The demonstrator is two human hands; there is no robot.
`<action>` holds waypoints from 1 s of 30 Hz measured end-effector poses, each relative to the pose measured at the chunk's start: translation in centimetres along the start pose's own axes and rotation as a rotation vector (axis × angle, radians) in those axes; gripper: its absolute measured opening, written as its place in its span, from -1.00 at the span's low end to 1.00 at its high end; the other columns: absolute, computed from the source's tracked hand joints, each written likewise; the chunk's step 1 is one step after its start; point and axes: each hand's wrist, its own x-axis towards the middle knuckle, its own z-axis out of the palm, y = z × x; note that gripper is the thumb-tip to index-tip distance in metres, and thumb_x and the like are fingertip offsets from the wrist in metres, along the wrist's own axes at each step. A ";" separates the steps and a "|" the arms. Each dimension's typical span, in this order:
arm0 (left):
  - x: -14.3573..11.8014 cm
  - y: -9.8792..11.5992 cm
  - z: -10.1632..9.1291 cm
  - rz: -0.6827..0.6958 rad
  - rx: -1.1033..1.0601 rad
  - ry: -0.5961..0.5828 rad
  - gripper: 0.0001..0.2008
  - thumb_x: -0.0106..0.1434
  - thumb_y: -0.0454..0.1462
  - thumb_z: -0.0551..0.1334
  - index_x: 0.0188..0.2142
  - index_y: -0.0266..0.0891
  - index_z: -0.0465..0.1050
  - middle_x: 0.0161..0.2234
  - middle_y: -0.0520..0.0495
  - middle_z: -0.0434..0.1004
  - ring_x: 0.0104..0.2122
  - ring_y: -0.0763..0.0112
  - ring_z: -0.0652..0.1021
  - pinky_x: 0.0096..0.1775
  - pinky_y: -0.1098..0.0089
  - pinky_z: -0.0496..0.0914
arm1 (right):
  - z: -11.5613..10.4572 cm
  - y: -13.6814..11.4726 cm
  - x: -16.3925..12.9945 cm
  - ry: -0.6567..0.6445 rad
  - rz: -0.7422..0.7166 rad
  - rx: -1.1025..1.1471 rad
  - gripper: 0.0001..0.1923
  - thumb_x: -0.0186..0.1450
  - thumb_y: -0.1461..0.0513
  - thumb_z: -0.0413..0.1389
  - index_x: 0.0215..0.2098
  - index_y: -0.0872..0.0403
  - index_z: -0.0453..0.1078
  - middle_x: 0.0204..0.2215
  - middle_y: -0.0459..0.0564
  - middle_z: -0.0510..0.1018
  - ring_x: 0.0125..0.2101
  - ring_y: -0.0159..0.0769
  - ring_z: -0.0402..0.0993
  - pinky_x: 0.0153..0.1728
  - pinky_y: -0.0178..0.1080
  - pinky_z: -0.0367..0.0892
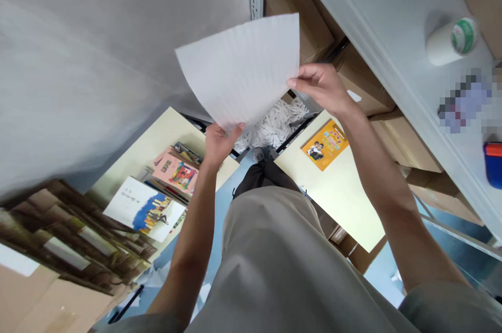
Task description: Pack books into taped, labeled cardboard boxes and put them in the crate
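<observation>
A sheet of white paper (243, 66), slightly curved and with faint ripples, is stretched between my two hands. My left hand (220, 146) pinches its lower edge between thumb and fingers. On the right side, my right hand (319, 84) grips the edge, thumb in front. Below the sheet lies a heap of shredded white paper strips (276, 124), partly hidden by it. An orange book (325, 145) rests on the pale table (353, 207) beneath my right forearm. Left of my left forearm, a pink book (175, 170) and a white illustrated book (143, 208) top stacks of books.
Metal shelving (376, 56) runs along the right, bearing a white roll (451, 43) and a blue-and-red object (493, 163). Cardboard boxes (364, 79) fill the shelf below. Brown wrapped bundles (78, 239) stand at lower left. A grey wall (98, 35) rises at upper left.
</observation>
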 end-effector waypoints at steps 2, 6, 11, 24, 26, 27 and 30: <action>0.0 2.3 -0.1 0.057 -0.010 -0.013 -0.50 0.21 0.16 0.55 -0.26 -0.24 0.67 -0.28 -0.12 0.76 -0.25 0.16 0.71 -0.17 0.24 0.68 | -0.7 -2.0 -0.3 0.022 -0.050 0.009 -0.60 0.27 -0.12 0.57 -0.22 -0.03 0.71 -0.22 -0.12 0.79 -0.07 -0.17 0.73 0.22 0.02 0.63; -1.0 7.9 -0.2 0.196 -0.001 -0.049 -0.58 0.20 0.08 0.59 -0.35 -0.20 0.64 -0.40 -0.02 0.70 -0.37 0.23 0.67 -0.33 0.31 0.62 | -3.2 -7.2 -2.4 0.058 -0.154 -0.005 -0.70 0.34 -0.12 0.52 -0.17 -0.14 0.73 -0.13 -0.14 0.81 -0.06 -0.25 0.73 0.18 -0.09 0.60; -3.0 14.1 1.8 0.391 -0.067 -0.091 -0.67 0.23 0.00 0.62 -0.38 -0.14 0.65 -0.46 0.04 0.66 -0.45 0.26 0.66 -0.40 0.31 0.61 | -6.6 -12.3 -7.4 0.107 -0.266 0.108 -0.76 0.35 -0.05 0.54 -0.18 -0.14 0.74 -0.20 -0.22 0.74 -0.13 -0.31 0.67 0.12 -0.14 0.58; -17.2 11.9 21.6 0.376 0.160 -0.833 -0.71 0.53 -0.09 0.35 0.11 -0.13 0.72 0.03 -0.23 0.82 0.16 -0.01 0.76 0.30 0.05 0.63 | -18.2 -1.5 -31.4 0.514 -0.086 0.210 -0.72 0.21 -0.08 0.55 -0.32 -0.17 0.67 -0.21 -0.07 0.78 0.05 0.06 0.73 0.19 0.11 0.62; -19.9 9.0 25.5 0.409 0.241 -0.914 -0.77 0.51 -0.13 0.33 0.01 -0.15 0.71 -0.02 -0.26 0.80 0.10 -0.06 0.76 0.22 0.04 0.66 | -19.3 2.2 -36.4 0.603 -0.048 0.256 -0.68 0.22 -0.06 0.55 -0.40 -0.13 0.60 -0.09 0.01 0.80 0.18 0.09 0.69 0.28 0.11 0.57; -21.2 7.6 27.4 0.408 0.285 -0.938 -0.80 0.50 -0.17 0.31 -0.04 -0.16 0.70 -0.06 -0.27 0.79 0.06 -0.05 0.76 0.18 0.05 0.67 | -19.6 4.2 -38.8 0.676 0.000 0.282 -0.66 0.21 -0.07 0.56 -0.41 -0.12 0.58 0.01 0.05 0.80 0.21 0.09 0.68 0.30 0.10 0.55; -24.5 3.7 32.4 0.375 0.368 -1.023 -0.76 0.48 -0.31 0.24 0.01 -0.18 0.68 -0.06 -0.25 0.71 -0.01 0.06 0.73 0.11 0.15 0.66 | -19.0 10.2 -45.2 0.885 0.216 0.396 -0.51 0.20 -0.19 0.52 -0.08 -0.14 0.65 0.24 0.11 0.74 0.30 0.09 0.64 0.35 0.14 0.53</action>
